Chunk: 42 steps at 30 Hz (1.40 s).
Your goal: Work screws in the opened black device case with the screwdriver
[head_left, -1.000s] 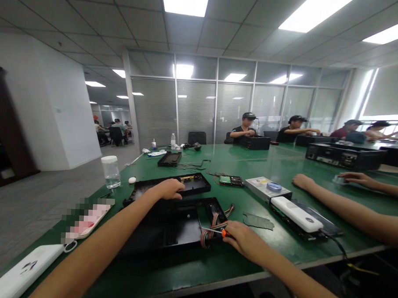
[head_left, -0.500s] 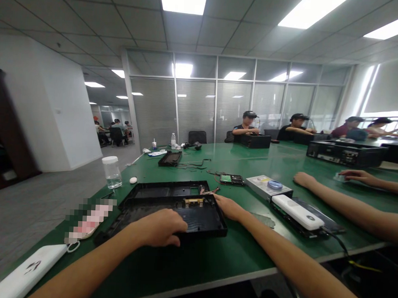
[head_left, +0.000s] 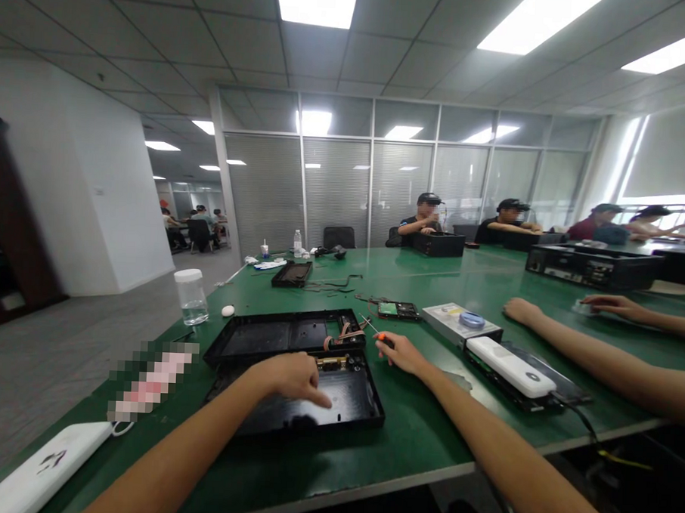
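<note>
A black plastic casing lies opened out in two halves, a near shell [head_left: 350,400] and a far shell [head_left: 276,335]. My left hand [head_left: 295,377] is over the near shell, thumb and fingers apart, with nothing seen in it; some fingertips are hidden. Beside the casing's right edge, my right hand [head_left: 400,354] is closed around a screwdriver [head_left: 380,336] with an orange handle and a thin shaft angled up to the left. Bundled wires [head_left: 344,335] cross the joint between the shells. A brass-coloured part [head_left: 333,362] sits along the near shell's back edge.
Right of my arm are a metal box [head_left: 458,322] carrying blue tape [head_left: 472,319] and a white device [head_left: 511,364]. A circuit board [head_left: 398,310] lies behind my right hand. A jar [head_left: 192,295] stands left. A neighbour's forearm [head_left: 588,350] rests at right.
The near shell has gone from tilted up to lying flatter. My right hand has come away from its edge, and the screwdriver now shows. My left hand has shifted slightly right.
</note>
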Available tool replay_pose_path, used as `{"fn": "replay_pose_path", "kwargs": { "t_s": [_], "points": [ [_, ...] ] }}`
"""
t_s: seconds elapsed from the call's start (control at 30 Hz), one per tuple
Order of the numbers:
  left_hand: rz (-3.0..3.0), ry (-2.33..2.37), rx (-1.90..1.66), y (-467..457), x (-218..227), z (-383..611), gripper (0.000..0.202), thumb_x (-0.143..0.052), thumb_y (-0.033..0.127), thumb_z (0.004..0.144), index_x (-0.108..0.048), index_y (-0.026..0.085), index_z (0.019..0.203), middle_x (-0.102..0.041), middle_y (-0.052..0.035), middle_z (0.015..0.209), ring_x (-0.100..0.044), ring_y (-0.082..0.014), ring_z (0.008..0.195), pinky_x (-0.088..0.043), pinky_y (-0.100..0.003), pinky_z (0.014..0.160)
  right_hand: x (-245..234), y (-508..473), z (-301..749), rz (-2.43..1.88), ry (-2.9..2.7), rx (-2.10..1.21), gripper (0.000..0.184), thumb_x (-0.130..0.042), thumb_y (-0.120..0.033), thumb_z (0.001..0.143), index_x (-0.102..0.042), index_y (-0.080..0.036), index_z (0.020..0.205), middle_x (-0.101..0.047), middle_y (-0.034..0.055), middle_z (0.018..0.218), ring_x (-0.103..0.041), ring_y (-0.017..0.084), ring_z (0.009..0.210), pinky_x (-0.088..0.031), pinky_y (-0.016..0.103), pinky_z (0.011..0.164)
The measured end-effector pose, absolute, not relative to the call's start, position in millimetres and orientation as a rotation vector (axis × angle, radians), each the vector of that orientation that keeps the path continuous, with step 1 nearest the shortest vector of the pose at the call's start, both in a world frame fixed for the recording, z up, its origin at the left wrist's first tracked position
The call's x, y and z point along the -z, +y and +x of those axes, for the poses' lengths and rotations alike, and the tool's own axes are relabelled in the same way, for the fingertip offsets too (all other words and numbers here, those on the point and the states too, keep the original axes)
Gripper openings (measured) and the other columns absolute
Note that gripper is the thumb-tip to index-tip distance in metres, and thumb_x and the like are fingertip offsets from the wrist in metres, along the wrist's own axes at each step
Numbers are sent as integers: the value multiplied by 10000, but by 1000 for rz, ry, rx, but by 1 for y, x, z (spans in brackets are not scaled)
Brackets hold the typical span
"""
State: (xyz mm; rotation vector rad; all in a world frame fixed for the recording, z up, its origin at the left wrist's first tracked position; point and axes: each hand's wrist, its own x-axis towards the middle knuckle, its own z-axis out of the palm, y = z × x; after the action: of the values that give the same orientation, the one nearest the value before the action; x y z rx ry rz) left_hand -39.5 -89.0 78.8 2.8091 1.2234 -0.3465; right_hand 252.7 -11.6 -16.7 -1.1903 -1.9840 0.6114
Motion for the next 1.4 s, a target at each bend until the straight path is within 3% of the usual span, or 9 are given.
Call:
{"fn": "replay_pose_path", "kwargs": {
  "t_s": [0.13, 0.2, 0.33, 0.63, 0.77, 0.9, 1.1, 1.23, 1.4],
  "points": [
    [2924, 1613, 77, -41, -69, -36, 592, -472, 656, 672, -594, 150, 954, -605, -119, 938, -565, -237, 842, -423, -263, 641, 10, -20, 252, -1195, -2040, -451, 331, -403, -440, 804, -582, -163, 829, -547, -28, 564, -490, 102, 495, -389, 222, 549],
    [2948, 1673, 102, -24, -57, -40, 550, -484, 604, 706, -566, 143, 993, -588, -136, 986, -553, -251, 901, -427, -284, 693, 8, -22, 255, -1206, -2062, -412, 339, -403, -444, 801, -579, -158, 753, -529, -29, 542, -489, 110, 527, -378, 226, 575],
    [3016, 1524, 140, -12, -39, -52, 391, -410, 497, 813, -566, 176, 974, -602, -105, 961, -561, -216, 910, -423, -278, 735, 9, -21, 256, -1228, -2114, -372, 317, -412, -410, 791, -578, -151, 717, -528, -24, 568, -470, 114, 543, -346, 222, 550],
    [3002, 1572, 235, -31, -49, -26, 348, -491, 377, 783, -521, 141, 1038, -545, -143, 993, -563, -249, 850, -447, -312, 670, 14, -12, 258, -1250, -2125, -368, 304, -413, -388, 782, -570, -147, 686, -506, -28, 561, -433, 108, 538, -314, 215, 526],
    [3360, 944, -66, -38, -46, 5, 227, -454, 226, 817, -541, 203, 1026, -510, -83, 1036, -507, -198, 927, -415, -296, 783, 14, -11, 261, -1240, -2132, -327, 309, -417, -397, 774, -569, -150, 668, -484, -32, 553, -419, 108, 545, -312, 219, 535],
    [3449, 538, -76, -30, -32, 22, 168, -520, 222, 794, -598, 216, 942, -526, -48, 959, -474, -169, 921, -378, -270, 840, 14, -10, 262, -1230, -2144, -308, 304, -419, -391, 772, -576, -147, 682, -483, -29, 559, -416, 110, 553, -318, 223, 547],
    [3460, 515, -219, -24, -16, 23, 200, -431, 233, 853, -618, 188, 799, -538, -51, 882, -456, -158, 881, -383, -271, 803, 16, -9, 261, -1257, -2188, -265, 311, -413, -391, 776, -570, -144, 669, -485, -23, 565, -422, 112, 560, -299, 214, 522],
    [3418, 469, -357, -28, -14, 26, 202, -393, 239, 872, -573, 159, 825, -540, -52, 848, -465, -151, 858, -387, -263, 802, 15, -8, 263, -1288, -2169, -266, 308, -422, -391, 766, -580, -143, 675, -492, -23, 560, -433, 114, 570, -298, 211, 523],
    [3255, 800, -513, -26, -12, 27, 194, -329, 222, 892, -506, 146, 872, -532, -57, 833, -497, -157, 809, -410, -273, 762, 13, -8, 265, -1291, -2144, -280, 300, -411, -378, 773, -580, -142, 696, -521, -18, 579, -443, 112, 558, -299, 211, 522]
  ]
}}
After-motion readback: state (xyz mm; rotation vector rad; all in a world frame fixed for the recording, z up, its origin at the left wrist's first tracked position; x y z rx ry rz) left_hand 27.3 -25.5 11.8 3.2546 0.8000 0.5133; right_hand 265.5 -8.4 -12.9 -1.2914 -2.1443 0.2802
